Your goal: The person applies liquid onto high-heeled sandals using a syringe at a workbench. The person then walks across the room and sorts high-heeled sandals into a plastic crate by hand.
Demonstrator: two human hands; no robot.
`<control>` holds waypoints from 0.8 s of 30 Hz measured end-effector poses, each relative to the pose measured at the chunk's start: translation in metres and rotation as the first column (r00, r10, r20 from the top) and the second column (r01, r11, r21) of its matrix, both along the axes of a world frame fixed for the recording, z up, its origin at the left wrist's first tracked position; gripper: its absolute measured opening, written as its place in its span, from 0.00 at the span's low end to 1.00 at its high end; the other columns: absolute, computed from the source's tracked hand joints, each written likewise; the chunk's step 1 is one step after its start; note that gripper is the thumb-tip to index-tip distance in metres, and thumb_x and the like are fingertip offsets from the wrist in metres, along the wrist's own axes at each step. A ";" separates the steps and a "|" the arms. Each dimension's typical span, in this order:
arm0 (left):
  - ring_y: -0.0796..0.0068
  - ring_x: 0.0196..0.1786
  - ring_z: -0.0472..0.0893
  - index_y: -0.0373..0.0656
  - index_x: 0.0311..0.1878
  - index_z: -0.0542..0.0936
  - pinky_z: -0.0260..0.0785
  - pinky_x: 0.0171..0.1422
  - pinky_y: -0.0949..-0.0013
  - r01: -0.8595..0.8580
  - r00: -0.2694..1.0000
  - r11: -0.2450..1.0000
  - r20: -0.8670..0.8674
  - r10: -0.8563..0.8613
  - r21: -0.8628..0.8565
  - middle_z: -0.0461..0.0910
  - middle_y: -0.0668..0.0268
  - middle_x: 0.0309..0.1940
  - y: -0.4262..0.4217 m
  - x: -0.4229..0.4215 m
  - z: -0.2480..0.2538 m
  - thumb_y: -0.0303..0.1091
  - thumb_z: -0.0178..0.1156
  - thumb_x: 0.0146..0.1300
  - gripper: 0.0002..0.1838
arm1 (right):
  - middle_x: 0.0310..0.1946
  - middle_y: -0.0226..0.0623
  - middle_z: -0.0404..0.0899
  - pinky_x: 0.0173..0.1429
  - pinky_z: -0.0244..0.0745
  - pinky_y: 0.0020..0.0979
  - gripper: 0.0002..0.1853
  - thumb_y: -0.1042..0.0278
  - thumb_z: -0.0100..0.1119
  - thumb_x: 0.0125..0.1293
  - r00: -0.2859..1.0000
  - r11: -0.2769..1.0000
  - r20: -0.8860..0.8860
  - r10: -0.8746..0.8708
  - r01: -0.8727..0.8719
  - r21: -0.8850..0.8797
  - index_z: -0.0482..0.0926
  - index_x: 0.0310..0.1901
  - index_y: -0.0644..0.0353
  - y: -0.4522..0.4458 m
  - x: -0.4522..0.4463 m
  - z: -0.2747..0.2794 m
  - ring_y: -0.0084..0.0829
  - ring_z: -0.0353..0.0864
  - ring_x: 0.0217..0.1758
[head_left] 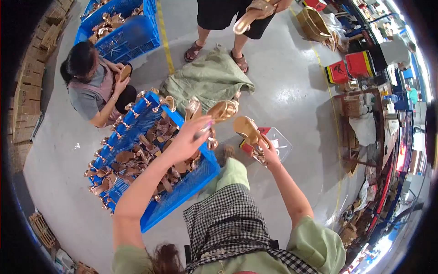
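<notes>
My left hand (192, 132) is closed at the right rim of a blue crate (194, 182), among gold shoes; a metallic gold sandal (222, 110) extends from its fingers. Beyond it, another sandal (193, 108) stands at the crate's corner. My right hand (268, 151) grips a gold sandal (247, 129) with its sole facing up, above a clear plastic box (285, 147) holding red and white things. Many sandals (137, 157) lie inside the crate, and more hang along its far rim.
A crouching person (91, 86) at the left holds a shoe. Another person (230, 27) stands ahead with sandals. Between them lie a green sack (205, 77) and a second blue crate (141, 39). Shelving (365, 123) lines the right side.
</notes>
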State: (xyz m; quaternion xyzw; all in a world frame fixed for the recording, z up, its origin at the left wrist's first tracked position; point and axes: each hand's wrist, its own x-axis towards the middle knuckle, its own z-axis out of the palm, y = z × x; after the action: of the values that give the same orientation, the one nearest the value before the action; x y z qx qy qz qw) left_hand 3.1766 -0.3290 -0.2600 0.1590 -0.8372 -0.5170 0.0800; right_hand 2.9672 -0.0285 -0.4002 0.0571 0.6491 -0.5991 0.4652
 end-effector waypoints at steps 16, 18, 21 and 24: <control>0.56 0.60 0.69 0.50 0.58 0.76 0.66 0.64 0.56 -0.253 0.875 0.816 0.238 0.423 -0.521 0.73 0.70 0.61 -0.148 -0.182 -0.488 0.29 0.58 0.60 0.21 | 0.57 0.41 0.78 0.58 0.73 0.39 0.29 0.50 0.61 0.63 0.469 0.747 -0.581 0.665 -0.401 0.531 0.72 0.64 0.50 -0.272 -0.166 -0.327 0.45 0.79 0.57; 0.58 0.62 0.68 0.54 0.58 0.76 0.69 0.62 0.56 -0.308 0.820 0.802 0.285 0.497 -0.512 0.72 0.73 0.61 -0.152 -0.186 -0.511 0.30 0.59 0.59 0.21 | 0.58 0.40 0.78 0.58 0.73 0.40 0.29 0.50 0.61 0.62 0.448 0.770 -0.627 0.638 -0.381 0.512 0.72 0.64 0.50 -0.291 -0.166 -0.354 0.45 0.78 0.57; 0.59 0.65 0.65 0.57 0.60 0.75 0.72 0.56 0.47 -0.295 0.828 0.772 0.253 0.501 -0.562 0.69 0.75 0.64 -0.155 -0.185 -0.554 0.31 0.60 0.60 0.23 | 0.55 0.43 0.79 0.57 0.73 0.41 0.28 0.52 0.62 0.63 0.495 0.839 -0.678 0.543 -0.312 0.445 0.72 0.64 0.51 -0.307 -0.159 -0.390 0.47 0.78 0.58; 0.58 0.68 0.63 0.58 0.61 0.74 0.70 0.55 0.38 -0.284 0.784 0.748 0.304 0.542 -0.601 0.67 0.76 0.67 -0.147 -0.190 -0.585 0.31 0.60 0.60 0.24 | 0.52 0.48 0.80 0.57 0.73 0.43 0.28 0.54 0.64 0.63 0.447 0.842 -0.713 0.540 -0.286 0.458 0.73 0.63 0.51 -0.318 -0.154 -0.421 0.50 0.78 0.56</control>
State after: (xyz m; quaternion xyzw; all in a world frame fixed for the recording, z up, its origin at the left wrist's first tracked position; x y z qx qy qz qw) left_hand 2.9867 -0.4760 -0.8451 0.4354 -0.8806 -0.1837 0.0354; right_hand 2.8136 -0.3468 -0.8208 -0.3268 0.8570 -0.3264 0.2283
